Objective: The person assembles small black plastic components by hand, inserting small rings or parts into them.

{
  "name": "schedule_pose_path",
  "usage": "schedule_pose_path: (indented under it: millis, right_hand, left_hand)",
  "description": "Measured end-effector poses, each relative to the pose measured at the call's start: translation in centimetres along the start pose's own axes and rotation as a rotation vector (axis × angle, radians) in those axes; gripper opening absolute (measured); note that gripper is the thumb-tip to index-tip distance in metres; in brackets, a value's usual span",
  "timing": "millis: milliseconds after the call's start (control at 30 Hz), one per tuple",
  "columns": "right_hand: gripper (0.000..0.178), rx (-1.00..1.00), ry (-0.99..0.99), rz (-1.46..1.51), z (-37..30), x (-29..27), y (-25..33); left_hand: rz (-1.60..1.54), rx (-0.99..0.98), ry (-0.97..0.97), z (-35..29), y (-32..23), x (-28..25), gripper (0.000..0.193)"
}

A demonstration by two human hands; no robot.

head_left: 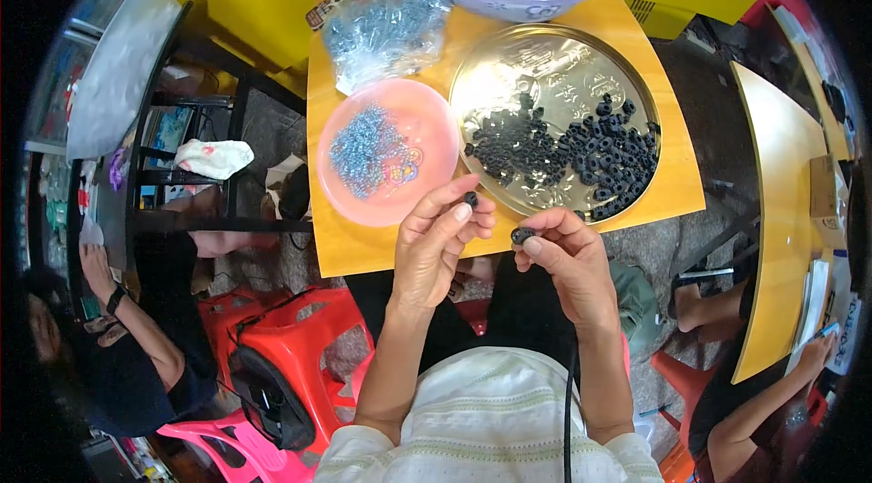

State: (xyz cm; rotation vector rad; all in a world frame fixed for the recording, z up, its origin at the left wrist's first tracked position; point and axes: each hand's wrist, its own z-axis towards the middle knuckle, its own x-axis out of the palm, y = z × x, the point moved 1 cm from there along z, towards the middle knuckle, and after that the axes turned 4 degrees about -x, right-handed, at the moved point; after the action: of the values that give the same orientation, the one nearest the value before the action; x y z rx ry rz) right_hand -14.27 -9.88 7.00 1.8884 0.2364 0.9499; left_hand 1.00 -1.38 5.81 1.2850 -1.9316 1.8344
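Observation:
Between the thumb and fingers of my left hand (438,242) is a small black part (470,199). My right hand (570,267) pinches a larger round black piece with a hole (521,235). The two pieces are apart, held over the table's near edge. Just beyond my hands lies a round gold metal tray (486,69). On it are a heap of smaller black parts (518,142) at the left and bigger black ring-like pieces (610,156) at the right. Left of the tray, a pink plate (350,210) holds many small blue-grey pieces (368,151).
A lilac bowl (518,6) full of black parts stands at the table's far edge, beside a clear bag of bluish pieces (386,33). Red stools (300,347) are at my left. One person's arm (150,328) shows at far left, another's (763,410) at far right.

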Motion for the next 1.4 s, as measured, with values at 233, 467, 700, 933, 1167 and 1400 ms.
schedule_pose_path:
  millis: [233, 467, 700, 933, 1167, 1400]
  right_hand:
    - [0.018, 0.002, 0.012, 0.000, 0.4, 0.6, -0.4]
    - [0.018, 0.005, 0.034, -0.031, 1.1, 1.1, -0.2]
    - [0.017, -0.041, 0.013, -0.069, 1.4, 1.4, -0.2]
    - [0.017, 0.009, 0.075, -0.071, 1.7, 1.2, -0.5]
    - [0.018, 0.008, 0.120, -0.083, 1.9, 1.1, -1.0]
    - [0.016, -0.015, 0.159, -0.127, 1.8, 0.9, -0.7]
  left_hand:
    - [0.002, -0.006, 0.020, -0.2, -0.2, -0.7, 0.026]
    - [0.065, -0.014, 0.008, -1.0, -0.8, -0.9, 0.021]
    - [0.027, 0.004, 0.019, -1.9, -0.9, -1.6, 0.016]
    - [0.185, -0.010, -0.079, -2.6, -1.2, -1.0, 0.016]
    - [0.249, -0.025, -0.059, -2.7, -1.3, -0.1, 0.017]
    - [0.380, -0.025, -0.058, -2.9, -1.3, -0.2, 0.017]
